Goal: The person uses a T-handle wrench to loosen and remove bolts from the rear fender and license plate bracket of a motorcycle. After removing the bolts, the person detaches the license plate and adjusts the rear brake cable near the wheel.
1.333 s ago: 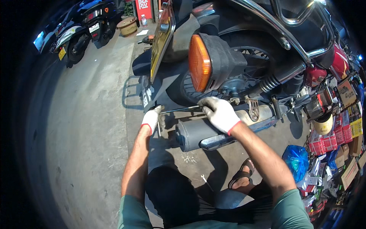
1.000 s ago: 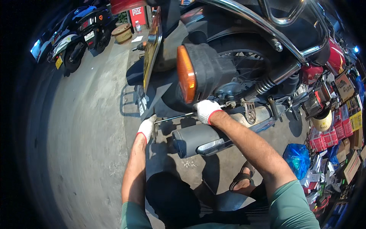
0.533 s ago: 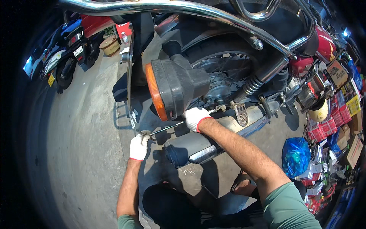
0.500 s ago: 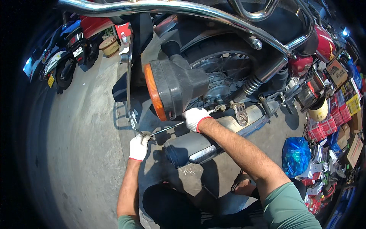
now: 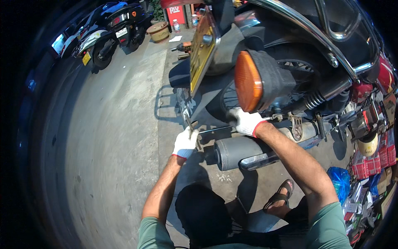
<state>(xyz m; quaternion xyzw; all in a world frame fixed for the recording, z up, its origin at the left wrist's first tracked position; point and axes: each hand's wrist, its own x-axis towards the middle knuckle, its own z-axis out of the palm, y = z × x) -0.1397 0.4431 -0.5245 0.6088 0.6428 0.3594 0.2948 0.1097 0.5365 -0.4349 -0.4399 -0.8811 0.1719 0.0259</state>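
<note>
A long T-handle wrench (image 5: 215, 129) lies level beside the rear wheel of a motorcycle, its far end at the axle area. My left hand (image 5: 185, 143), in a white knitted glove with a red cuff, is closed around its crossbar. Farther right, my right hand (image 5: 247, 123), gloved likewise, is closed around the shaft; its fingers are partly blurred. Just above it juts an orange turn signal (image 5: 248, 81) in a black housing. Below the wrench runs the grey exhaust muffler (image 5: 235, 152). The right hand hides part of the shaft.
A yellow licence plate (image 5: 203, 52) sticks out above my left hand. Chrome rails (image 5: 304, 37) arch over the wheel. Boxes and a blue plastic bag (image 5: 339, 182) are piled at the right. Parked scooters (image 5: 105, 45) and a flowerpot (image 5: 158, 32) stand at the far left.
The view has swung left, so the motorcycle and both hands appear farther right. The wrench's crossbar has turned to a steeper angle. Both hands still hold the wrench.
</note>
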